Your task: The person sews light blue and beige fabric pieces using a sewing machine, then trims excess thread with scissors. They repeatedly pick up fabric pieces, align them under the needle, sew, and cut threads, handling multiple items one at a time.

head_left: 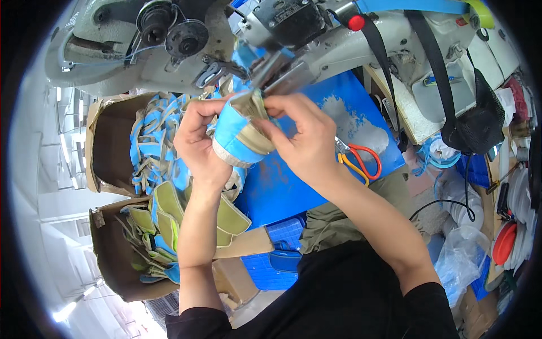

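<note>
My left hand grips the left side of a small curved fabric piece, blue and khaki with a pale base band, just below the metal parts of a sewing machine. My right hand holds the same piece from the right, fingertips at its upper rim and thumb pressing on the khaki part. Orange-and-yellow handled scissors lie to the right of my right hand on a blue board.
A cardboard box at the left has blue-and-khaki pieces beside it. A lower box holds olive pieces. Black straps hang at the right over a mesh bag; plastic bags and spools lie below.
</note>
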